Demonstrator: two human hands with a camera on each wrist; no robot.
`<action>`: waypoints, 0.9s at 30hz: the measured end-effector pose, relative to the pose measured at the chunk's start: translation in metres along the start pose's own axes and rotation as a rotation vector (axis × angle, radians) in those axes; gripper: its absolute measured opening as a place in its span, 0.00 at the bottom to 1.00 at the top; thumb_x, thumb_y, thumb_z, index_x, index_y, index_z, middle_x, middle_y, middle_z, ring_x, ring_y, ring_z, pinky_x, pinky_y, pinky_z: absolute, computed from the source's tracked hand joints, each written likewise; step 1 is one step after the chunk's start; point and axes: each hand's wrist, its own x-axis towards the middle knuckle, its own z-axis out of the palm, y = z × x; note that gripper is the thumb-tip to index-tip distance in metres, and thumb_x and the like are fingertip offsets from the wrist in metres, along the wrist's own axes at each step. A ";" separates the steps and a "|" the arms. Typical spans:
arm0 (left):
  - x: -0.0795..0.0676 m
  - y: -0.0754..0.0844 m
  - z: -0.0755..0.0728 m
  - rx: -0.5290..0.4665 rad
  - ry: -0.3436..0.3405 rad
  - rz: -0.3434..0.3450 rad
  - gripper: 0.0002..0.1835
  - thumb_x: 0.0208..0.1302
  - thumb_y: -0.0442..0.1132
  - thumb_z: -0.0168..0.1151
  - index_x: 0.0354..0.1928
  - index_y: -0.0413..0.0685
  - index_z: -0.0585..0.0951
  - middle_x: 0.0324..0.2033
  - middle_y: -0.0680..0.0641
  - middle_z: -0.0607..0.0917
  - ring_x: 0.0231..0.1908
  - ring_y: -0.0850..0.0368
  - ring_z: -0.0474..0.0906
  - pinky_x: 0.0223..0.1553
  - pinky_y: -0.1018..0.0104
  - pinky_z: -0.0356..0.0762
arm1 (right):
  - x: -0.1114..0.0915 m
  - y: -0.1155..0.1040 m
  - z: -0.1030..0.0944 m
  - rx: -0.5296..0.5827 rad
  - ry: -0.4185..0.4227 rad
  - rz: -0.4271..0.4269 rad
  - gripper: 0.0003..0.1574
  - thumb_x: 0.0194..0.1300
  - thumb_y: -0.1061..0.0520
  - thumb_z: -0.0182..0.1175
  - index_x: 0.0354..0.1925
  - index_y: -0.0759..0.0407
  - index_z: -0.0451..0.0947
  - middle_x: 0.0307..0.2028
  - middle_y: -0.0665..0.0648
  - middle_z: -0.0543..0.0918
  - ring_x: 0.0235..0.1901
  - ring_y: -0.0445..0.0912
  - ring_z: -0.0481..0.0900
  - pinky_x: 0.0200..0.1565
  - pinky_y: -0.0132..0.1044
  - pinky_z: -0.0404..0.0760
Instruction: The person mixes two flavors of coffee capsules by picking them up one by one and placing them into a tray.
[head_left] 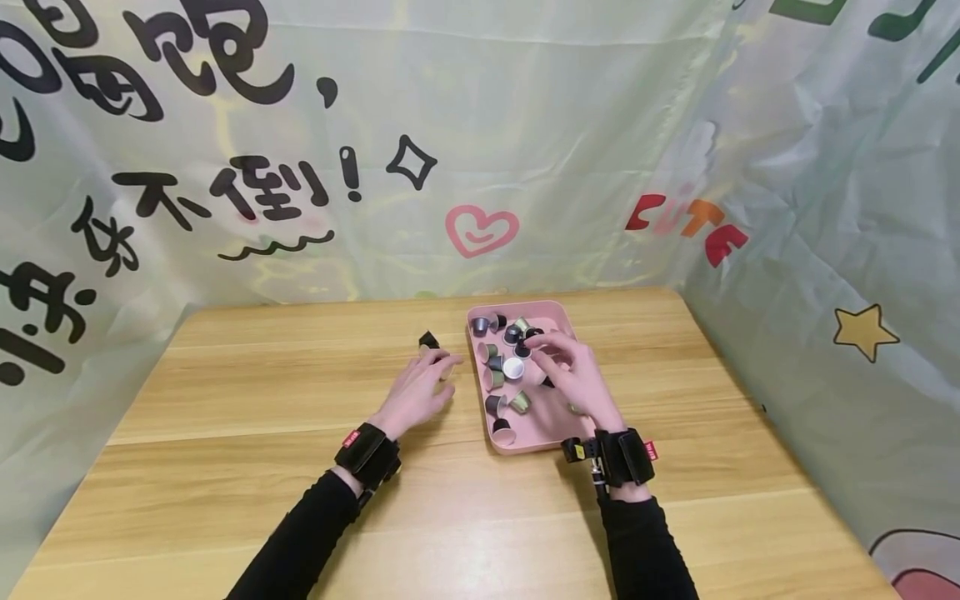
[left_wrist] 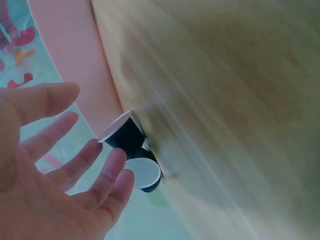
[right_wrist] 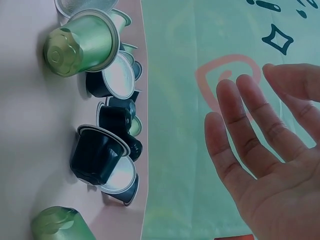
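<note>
My left hand (head_left: 416,392) reaches over the table just left of the pink tray (head_left: 534,429), fingers loosely bent and holding nothing. Close to its fingertips, in the left wrist view, a black coffee capsule (left_wrist: 126,138) and a second one with a pale lid (left_wrist: 145,173) sit beside the tray's wall. Over the tray hovers my right hand (head_left: 577,379); the right wrist view shows its fingers spread and the palm bare. Beneath it lie several capsules, among them a green capsule (right_wrist: 92,42), a black capsule (right_wrist: 97,156) and one with its white lid (head_left: 513,368) facing up.
The tray stands on a wooden table (head_left: 262,392), with most capsules gathered along its left and far parts. A printed cloth (head_left: 570,150) hangs behind the table and along its sides. Each wrist wears a black strap (head_left: 369,455) with a camera.
</note>
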 end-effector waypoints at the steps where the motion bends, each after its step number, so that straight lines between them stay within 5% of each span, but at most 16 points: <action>1: 0.001 -0.001 0.000 0.014 -0.001 0.005 0.26 0.66 0.34 0.64 0.66 0.43 0.75 0.64 0.35 0.75 0.61 0.37 0.76 0.67 0.39 0.70 | 0.000 0.000 0.000 -0.001 0.002 0.000 0.14 0.71 0.62 0.59 0.53 0.63 0.82 0.49 0.63 0.86 0.45 0.55 0.83 0.48 0.38 0.81; 9: 0.003 -0.004 0.001 0.033 -0.062 -0.017 0.28 0.63 0.32 0.64 0.66 0.45 0.75 0.65 0.35 0.75 0.64 0.37 0.73 0.69 0.39 0.69 | 0.000 0.001 -0.003 0.019 0.035 0.004 0.14 0.70 0.63 0.60 0.52 0.64 0.81 0.50 0.65 0.86 0.44 0.47 0.83 0.51 0.42 0.82; 16: 0.005 -0.006 0.002 0.027 -0.103 -0.052 0.27 0.60 0.28 0.64 0.63 0.45 0.77 0.65 0.37 0.75 0.63 0.36 0.73 0.69 0.40 0.70 | -0.001 0.001 -0.006 0.038 0.037 0.023 0.14 0.69 0.64 0.59 0.52 0.64 0.81 0.52 0.65 0.85 0.50 0.57 0.84 0.56 0.49 0.81; 27: 0.005 -0.011 0.005 0.003 -0.095 -0.092 0.19 0.59 0.24 0.64 0.52 0.44 0.82 0.55 0.42 0.83 0.57 0.39 0.80 0.60 0.43 0.79 | -0.001 0.004 -0.011 0.119 0.049 0.059 0.16 0.70 0.65 0.58 0.55 0.66 0.80 0.53 0.69 0.84 0.49 0.55 0.84 0.50 0.24 0.80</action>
